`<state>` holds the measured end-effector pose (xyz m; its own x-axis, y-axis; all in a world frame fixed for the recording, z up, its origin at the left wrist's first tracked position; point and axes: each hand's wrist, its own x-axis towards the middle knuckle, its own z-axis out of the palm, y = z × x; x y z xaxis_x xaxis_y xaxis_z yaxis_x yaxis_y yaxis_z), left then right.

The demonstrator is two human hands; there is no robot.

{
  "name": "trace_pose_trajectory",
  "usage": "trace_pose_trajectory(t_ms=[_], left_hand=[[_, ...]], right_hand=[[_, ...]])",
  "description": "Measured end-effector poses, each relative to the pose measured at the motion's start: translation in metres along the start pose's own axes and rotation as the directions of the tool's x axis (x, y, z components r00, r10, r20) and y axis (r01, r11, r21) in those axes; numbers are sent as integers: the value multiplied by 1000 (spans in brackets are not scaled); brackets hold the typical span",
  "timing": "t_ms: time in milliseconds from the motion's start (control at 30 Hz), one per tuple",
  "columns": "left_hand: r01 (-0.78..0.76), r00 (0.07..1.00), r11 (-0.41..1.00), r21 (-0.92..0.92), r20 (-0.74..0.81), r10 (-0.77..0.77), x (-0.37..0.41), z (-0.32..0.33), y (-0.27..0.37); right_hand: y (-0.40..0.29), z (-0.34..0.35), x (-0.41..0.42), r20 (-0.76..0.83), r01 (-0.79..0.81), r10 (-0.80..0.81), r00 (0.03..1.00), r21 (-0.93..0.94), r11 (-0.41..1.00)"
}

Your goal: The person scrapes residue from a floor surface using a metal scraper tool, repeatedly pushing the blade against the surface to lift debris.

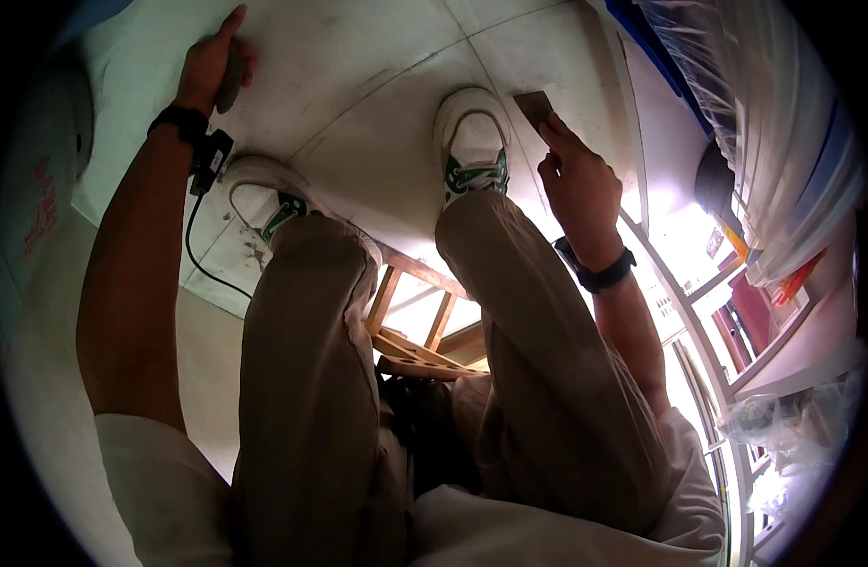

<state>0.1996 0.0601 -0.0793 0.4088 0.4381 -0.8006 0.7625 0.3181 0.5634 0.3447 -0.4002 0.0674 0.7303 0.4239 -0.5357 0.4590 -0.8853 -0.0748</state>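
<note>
My left hand (209, 71), at the upper left, is closed around a dark grey lump (231, 81); the palm hides part of it, and I cannot tell its material. My right hand (583, 190) pinches a flat, dark rectangular blade (534, 109), probably a scraper, near the right shoe. The blade's free end points up and left, low over the pale tiled floor (377, 120). Whether it touches the tile is unclear. Both wrists wear black bands, and a small black box (211, 161) with a cable hangs by the left one.
My white and green shoes (476, 138) stand on the tiles between my hands. A slatted wooden piece (416, 273) is below, between my legs. Clear plastic wrapping (753, 106) and a shelf (781, 354) line the right side. A pale surface with red marks (43, 205) is at far left.
</note>
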Motion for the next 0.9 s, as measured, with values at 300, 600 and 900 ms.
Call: trace_pose_trajectory(t_ms=[300,600,900], left_hand=[[11,1000,999,34,-4,-11,0,3,-5],[-5,1000,995,103,26,3,-13,10,12],[-40,999,999,32,11,40,-17,13,12]], right_hand=[[54,33,-76,126,-57,46,991,79,995],[-21,-4,16,-36,85,-85,996,-12,996],[32,19,-49,78,69,-68,995,-9,998]])
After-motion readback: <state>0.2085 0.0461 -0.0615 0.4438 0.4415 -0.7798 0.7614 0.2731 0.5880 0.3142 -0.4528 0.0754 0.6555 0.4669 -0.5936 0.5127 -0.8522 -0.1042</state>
